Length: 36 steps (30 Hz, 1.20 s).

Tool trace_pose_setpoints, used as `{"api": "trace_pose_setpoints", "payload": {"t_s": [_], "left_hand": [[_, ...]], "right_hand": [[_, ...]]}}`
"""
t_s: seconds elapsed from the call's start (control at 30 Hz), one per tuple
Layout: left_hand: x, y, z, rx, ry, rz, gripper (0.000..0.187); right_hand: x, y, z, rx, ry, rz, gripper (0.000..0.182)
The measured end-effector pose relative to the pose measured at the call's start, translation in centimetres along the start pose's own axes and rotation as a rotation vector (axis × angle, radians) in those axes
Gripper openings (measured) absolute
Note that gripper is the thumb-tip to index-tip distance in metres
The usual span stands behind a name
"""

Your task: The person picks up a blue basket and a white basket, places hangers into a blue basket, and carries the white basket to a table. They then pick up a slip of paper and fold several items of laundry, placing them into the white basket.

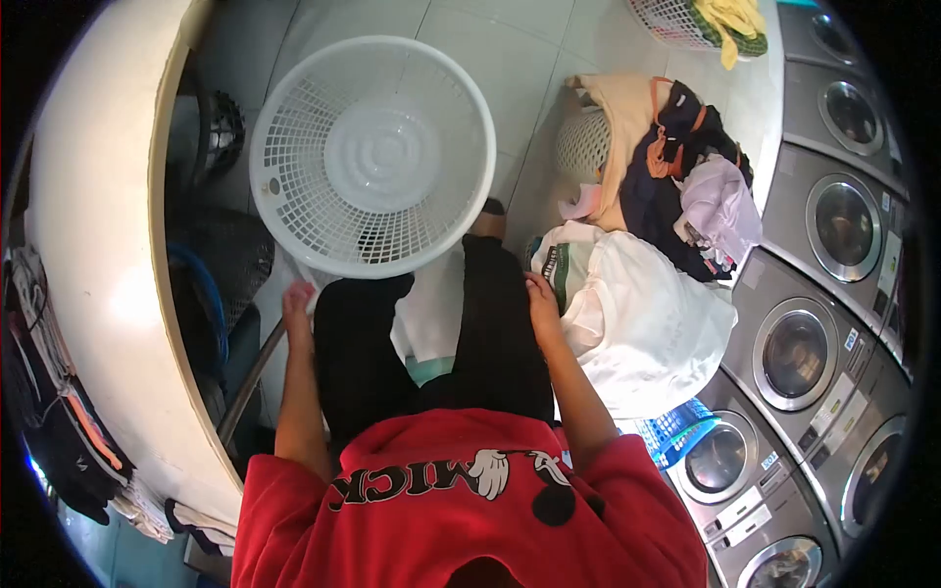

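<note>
My left hand [298, 297] is beside my left knee, just below the rim of a large white plastic basket [263, 169]; whether its fingers pinch the pale material there is too small to tell. The basket holds nothing and stands in front of my knees. My right hand [541, 299] rests by my right thigh, at the edge of a heap of white cloth [657, 323] with a green-and-dark patterned part. Its fingers are bent and partly hidden against the cloth. Beyond the heap, dark, peach and lilac clothes [718, 201] lie over another white basket [582, 145].
Grey front-loading machines [845, 225] line the right side. A blue basket [676, 431] stands near them. Another basket with yellow cloth [730, 22] is at the top right. On the left are a cream tabletop [108, 225], folded clothes [59, 392] and a metal bar [257, 377].
</note>
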<state>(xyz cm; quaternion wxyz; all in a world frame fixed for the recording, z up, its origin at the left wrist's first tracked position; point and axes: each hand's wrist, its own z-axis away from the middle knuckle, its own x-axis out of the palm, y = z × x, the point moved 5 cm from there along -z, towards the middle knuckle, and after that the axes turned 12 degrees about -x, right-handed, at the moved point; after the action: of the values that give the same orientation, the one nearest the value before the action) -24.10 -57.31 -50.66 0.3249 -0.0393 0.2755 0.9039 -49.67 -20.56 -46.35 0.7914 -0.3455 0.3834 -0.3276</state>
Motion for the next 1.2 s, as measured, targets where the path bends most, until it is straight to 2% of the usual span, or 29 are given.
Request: {"api": "trace_pose_setpoints", "payload": {"t_s": [0.03, 0.07, 0.13, 0.17, 0.2, 0.27, 0.3, 0.33, 0.37, 0.4, 0.43, 0.47, 0.6, 0.67, 0.73, 0.77, 0.8, 0.83, 0.87, 0.9, 0.97, 1.07, 1.13, 1.2], "left_hand": [[1.4, 2.8, 0.2, 0.02, 0.037, 0.036, 0.036], [3.1, 4.7, 0.0, 0.05, 0.022, 0.052, 0.036], [7.1, 9.4, 0.8, 0.499, -0.121, -0.291, 0.038], [9.2, 9.4, 1.4, 0.571, -0.161, -0.386, 0.038], [11.6, 8.9, 1.9, 0.647, -0.197, -0.481, 0.038], [15.3, 6.3, 3.5, 0.825, -0.174, -0.981, 0.048], [16.2, 4.0, 4.2, 0.73, -0.156, -1.182, 0.054], [16.4, 1.6, 4.7, 0.63, -0.127, -1.384, 0.06], [15.9, -0.6, 4.5, 0.626, -0.12, -1.366, 0.064], [15.4, -2.1, 4.4, 0.626, -0.114, -1.349, 0.068], [15.0, -2.0, 6.1, 0.684, -0.095, -1.34, 0.067], [14.7, -2.1, 7.6, 0.732, -0.081, -1.333, 0.066], [11.7, -1.5, 9.0, 0.909, -0.133, -1.19, 0.063], [10.0, 0.1, 10.4, 1.067, -0.108, -1.071, 0.06], [8.7, 1.6, 12.4, 1.128, -0.053, -1.062, 0.057], [7.9, 2.0, 12.2, 1.155, -0.119, -1.014, 0.055], [7.5, 2.3, 11.9, 1.178, -0.185, -0.959, 0.053], [7.5, 2.7, 11.5, 1.108, -0.117, -1.047, 0.051], [7.6, 3.2, 11.2, 1.031, -0.048, -1.131, 0.049], [8.1, 3.9, 11.2, 1.051, -0.057, -1.133, 0.049], [9.0, 4.3, 10.3, 0.906, -0.107, -1.111, 0.045], [10.5, 4.3, 9.8, 0.889, -0.199, -1.104, 0.041], [10.9, 4.3, 8.8, 0.893, -0.222, -1.118, 0.039], [10.9, 4.8, 9.5, 0.861, -0.191, -1.106, 0.038]], "right_hand": [[-0.1, -2.1, -0.3, -0.063, 0.027, 0.082, 0.024], [0.3, -3.3, -0.6, -0.189, 0.08, 0.004, 0.022], [1.0, -12.4, -0.3, -0.265, -0.048, -0.389, 0.026], [0.9, -17.2, 0.9, -0.371, -0.123, -0.489, 0.026], [0.4, -21.2, 2.9, -0.524, -0.207, -0.556, 0.026], [-2.0, -28.3, 8.9, -0.984, -0.357, -0.806, 0.03], [-3.2, -30.0, 12.6, -0.851, -0.482, -0.958, 0.029], [-5.1, -32.7, 16.1, -1.113, -0.468, -1.113, 0.025], [-7.0, -34.9, 19.7, -1.39, -0.451, -1.26, 0.023], [-8.8, -36.1, 22.8, -1.485, -0.411, -1.299, 0.028], [-9.7, -36.3, 27.0, -1.508, -0.885, -1.303, 0.071], [-10.8, -36.1, 29.1, -1.598, -0.965, -1.26, 0.065], [-13.5, -35.1, 32.7, -1.827, -0.894, -1.107, 0.045], [-14.2, -34.3, 33.2, -1.894, -0.858, -0.978, 0.041], [-14.4, -33.6, 32.2, -1.927, -0.763, -0.811, 0.044], [-14.6, -33.0, 31.4, -1.952, -0.735, -0.788, 0.044], [-14.1, -32.2, 28.7, -1.828, -0.53, -0.548, 0.036], [-13.7, -31.2, 25.5, -1.68, -0.331, -0.325, 0.035], [-12.8, -29.4, 21.7, -1.324, -0.422, -0.356, 0.033], [-11.7, -26.9, 17.2, -1.168, -0.423, -0.399, 0.032], [-12.4, -21.2, 9.3, -0.701, -0.37, -0.506, 0.032], [-16.5, -12.8, 0.1, -0.537, 0.12, -0.829, 0.027], [-19.0, -8.4, -3.5, -0.349, 0.266, -1.026, 0.032], [-21.4, -4.1, -6.5, -0.289, 0.449, -1.227, 0.024]]}}
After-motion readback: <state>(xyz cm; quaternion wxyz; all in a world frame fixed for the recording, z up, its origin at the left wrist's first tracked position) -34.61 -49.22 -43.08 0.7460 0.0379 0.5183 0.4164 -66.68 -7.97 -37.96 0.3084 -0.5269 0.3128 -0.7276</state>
